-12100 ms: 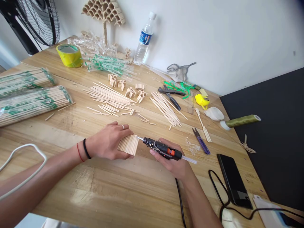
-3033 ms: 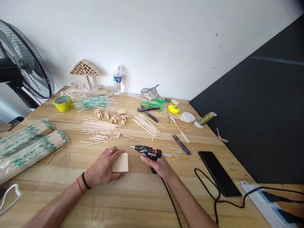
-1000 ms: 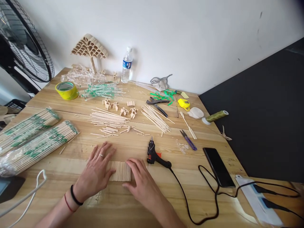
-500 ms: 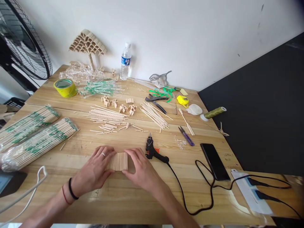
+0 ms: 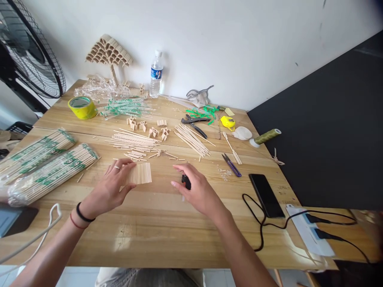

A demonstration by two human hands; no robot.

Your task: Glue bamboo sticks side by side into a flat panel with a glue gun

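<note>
A small flat panel of wooden sticks laid side by side [image 5: 140, 173] is gripped at its left end by my left hand [image 5: 112, 185], thumb at the near edge and fingers at the far edge. My right hand [image 5: 196, 189] is apart from the panel, thumb and fingers spread with nothing between them. Beneath that hand lies a black glue gun [image 5: 186, 181], mostly covered by it. Beyond the panel are a pile of loose sticks [image 5: 131, 140] and short cut pieces [image 5: 136, 155]. Several small stick assemblies [image 5: 153, 132] stand behind the pile.
Bagged sticks [image 5: 56, 171] lie at left, near yellow tape [image 5: 82, 107]. At the back are a stick-built tree model [image 5: 109, 52] and a water bottle [image 5: 156, 75]. Pliers [image 5: 196, 124], purple snips [image 5: 231, 165], a phone [image 5: 266, 195] and a power strip [image 5: 311, 231] occupy the right.
My right hand has let go of the panel and moved right, over the glue gun. My left hand has shifted the panel left and away from me. The view has tilted slightly down.
</note>
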